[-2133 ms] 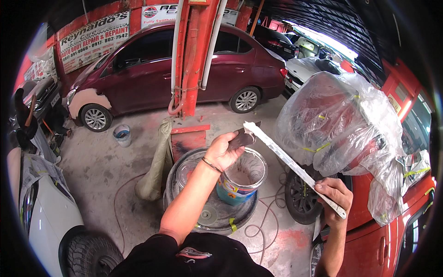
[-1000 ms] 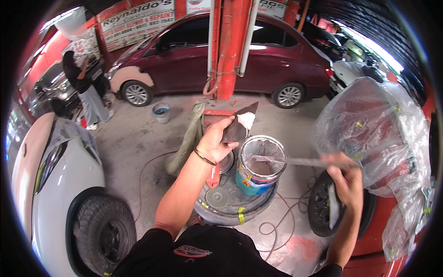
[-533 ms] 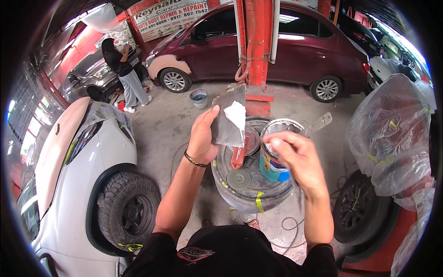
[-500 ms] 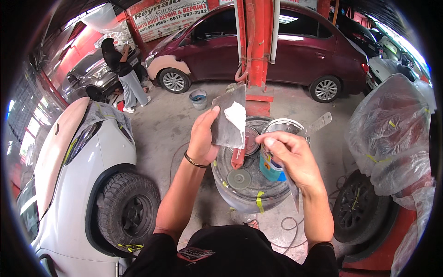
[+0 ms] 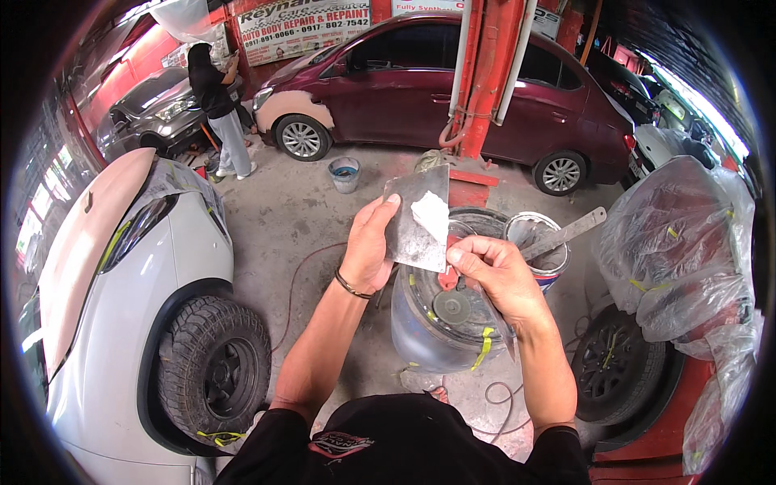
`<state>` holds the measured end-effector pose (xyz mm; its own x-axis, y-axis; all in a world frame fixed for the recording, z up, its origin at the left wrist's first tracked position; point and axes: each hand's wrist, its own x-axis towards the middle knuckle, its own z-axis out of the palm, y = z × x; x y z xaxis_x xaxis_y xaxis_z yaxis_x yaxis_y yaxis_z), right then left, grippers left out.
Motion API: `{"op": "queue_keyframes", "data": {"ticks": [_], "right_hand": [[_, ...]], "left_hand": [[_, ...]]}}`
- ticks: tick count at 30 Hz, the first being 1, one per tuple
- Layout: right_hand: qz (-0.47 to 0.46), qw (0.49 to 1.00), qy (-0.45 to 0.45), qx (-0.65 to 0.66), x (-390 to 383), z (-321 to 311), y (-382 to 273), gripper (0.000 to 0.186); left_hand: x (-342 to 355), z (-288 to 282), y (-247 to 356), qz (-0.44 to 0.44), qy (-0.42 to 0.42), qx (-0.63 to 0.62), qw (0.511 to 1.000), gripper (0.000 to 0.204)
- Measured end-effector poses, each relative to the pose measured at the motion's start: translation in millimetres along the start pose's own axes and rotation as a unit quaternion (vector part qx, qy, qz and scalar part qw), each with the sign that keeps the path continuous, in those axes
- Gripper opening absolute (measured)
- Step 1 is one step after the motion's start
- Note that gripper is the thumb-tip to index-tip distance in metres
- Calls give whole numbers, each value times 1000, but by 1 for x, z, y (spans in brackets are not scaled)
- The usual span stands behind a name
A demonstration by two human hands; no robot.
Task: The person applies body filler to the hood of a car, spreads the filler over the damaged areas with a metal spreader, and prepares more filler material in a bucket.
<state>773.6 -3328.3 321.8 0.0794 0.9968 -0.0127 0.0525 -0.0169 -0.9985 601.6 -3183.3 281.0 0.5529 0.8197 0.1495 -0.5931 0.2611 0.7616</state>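
L grip (image 5: 369,246) pinches the grey flat plate (image 5: 404,242), thumb on near face, fingers mostly hidden behind; plate's held up tilted, mid-view, over the drum's L side, w/ white paste (image 5: 432,214) on its upper R part. R grip (image 5: 505,283) is closed around a thin blade (image 5: 500,325), seen nearly edge-on & pointing down below the palm; finger wrap partly hidden. R thumb tip's at plate's lower R corner; can't tell if touching. Vs 0.5 s ago: R grip was clearly apart from plate, now right up at its edge; paste patch looks abt same.

Rest, L to R: white car (image 5: 113,323) w/ chunky tire (image 5: 190,364); co-worker (image 5: 217,105) standing beyond, arms raised; bucket (image 5: 344,182) on floor; maroon car (image 5: 388,101) w/ beige patch on front fender. Drum (image 5: 416,339) below the hands carries red tube (image 5: 447,280), partly hidden by plate, & round disc (image 5: 452,307). Red post (image 5: 491,81) behind. Can (image 5: 552,280) sits R of R grip, paste-smeared inside; metal strip (image 5: 570,232) leans in it, end sticking out up-R, as 0.5 s ago. Far R, clear plastic sheet (image 5: 667,234) drapes a red vehicle (image 5: 647,444).
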Motion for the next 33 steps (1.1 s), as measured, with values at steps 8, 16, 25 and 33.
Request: {"op": "queue_keyframes", "data": {"ticks": [8, 16, 25, 33], "right_hand": [[-61, 976, 82, -192, -31, 37, 41, 35], [-39, 948, 200, -245, -71, 33, 165, 37], [23, 992, -3, -120, 13, 246, 242, 11], [201, 964, -21, 175, 99, 280, 205, 56]], "left_hand": [[-33, -81, 31, 13, 94, -76, 993, 23], [-127, -183, 53, 30, 133, -134, 982, 32], [-258, -262, 100, 82, 276, -131, 949, 30], [-258, -266, 129, 92, 413, -51, 904, 19]]}}
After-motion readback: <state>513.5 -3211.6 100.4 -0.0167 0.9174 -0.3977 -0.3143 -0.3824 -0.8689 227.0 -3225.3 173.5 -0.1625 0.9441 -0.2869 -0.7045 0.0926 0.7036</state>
